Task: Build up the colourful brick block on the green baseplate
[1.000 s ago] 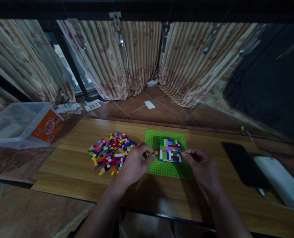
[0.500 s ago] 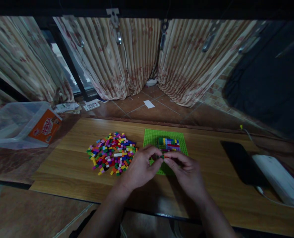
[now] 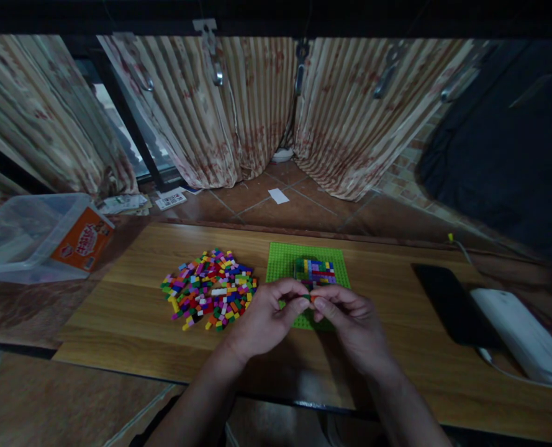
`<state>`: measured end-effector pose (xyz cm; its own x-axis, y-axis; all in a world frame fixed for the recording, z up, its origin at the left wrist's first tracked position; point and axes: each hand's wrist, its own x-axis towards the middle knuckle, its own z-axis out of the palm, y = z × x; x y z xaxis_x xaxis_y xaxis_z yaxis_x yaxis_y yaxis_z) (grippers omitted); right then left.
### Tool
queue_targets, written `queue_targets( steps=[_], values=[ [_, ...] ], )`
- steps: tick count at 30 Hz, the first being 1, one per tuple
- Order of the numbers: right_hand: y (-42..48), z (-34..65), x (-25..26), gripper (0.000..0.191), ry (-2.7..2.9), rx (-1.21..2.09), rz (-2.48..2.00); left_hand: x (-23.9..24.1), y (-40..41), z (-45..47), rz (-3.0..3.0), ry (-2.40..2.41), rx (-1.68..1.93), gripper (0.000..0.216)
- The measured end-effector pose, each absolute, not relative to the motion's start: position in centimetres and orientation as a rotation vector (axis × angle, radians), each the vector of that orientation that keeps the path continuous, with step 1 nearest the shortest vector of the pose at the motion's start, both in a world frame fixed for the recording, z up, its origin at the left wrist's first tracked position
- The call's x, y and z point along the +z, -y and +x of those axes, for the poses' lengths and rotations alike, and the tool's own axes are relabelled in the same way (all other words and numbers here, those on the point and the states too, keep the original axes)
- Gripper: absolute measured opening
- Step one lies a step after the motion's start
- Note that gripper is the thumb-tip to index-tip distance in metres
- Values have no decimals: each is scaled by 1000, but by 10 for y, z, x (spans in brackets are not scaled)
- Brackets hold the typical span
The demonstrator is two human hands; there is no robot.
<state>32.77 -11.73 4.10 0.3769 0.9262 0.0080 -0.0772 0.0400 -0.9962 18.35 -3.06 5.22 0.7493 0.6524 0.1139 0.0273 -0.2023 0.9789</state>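
My left hand [image 3: 261, 316] and my right hand [image 3: 350, 323] meet fingertip to fingertip over the near part of a green baseplate [image 3: 280, 257]. Both pinch a small orange brick [image 3: 311, 298] between thumbs and forefingers. Just behind the fingers stands a low block of many-coloured bricks [image 3: 315, 271] built on the baseplate, its near part hidden by my hands. A pile of loose coloured bricks [image 3: 209, 295] lies on the wooden table [image 3: 131, 310] to the left of my left hand.
A clear plastic tub with an orange label [image 3: 47, 236] sits at the far left. A black phone [image 3: 450, 304] and a white device with a cable [image 3: 518, 338] lie at the right. Curtains [image 3: 238, 105] hang behind over a tiled floor.
My left hand held the small orange brick beside the block and my right hand touched the block's right side. Both hands have come together in front of the block.
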Motion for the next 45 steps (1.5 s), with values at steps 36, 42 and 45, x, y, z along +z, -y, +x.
queue_targets(
  steps=[36, 42, 45],
  values=[
    [119, 375, 19, 31, 703, 784, -1621, 45, 22, 183, 1748, -775, 606, 18],
    [117, 374, 14, 32, 594, 813, -1576, 46, 21, 181, 1780, -788, 617, 17],
    [116, 374, 13, 32, 552, 818, -1569, 47, 21, 182, 1778, -803, 605, 17]
  ],
)
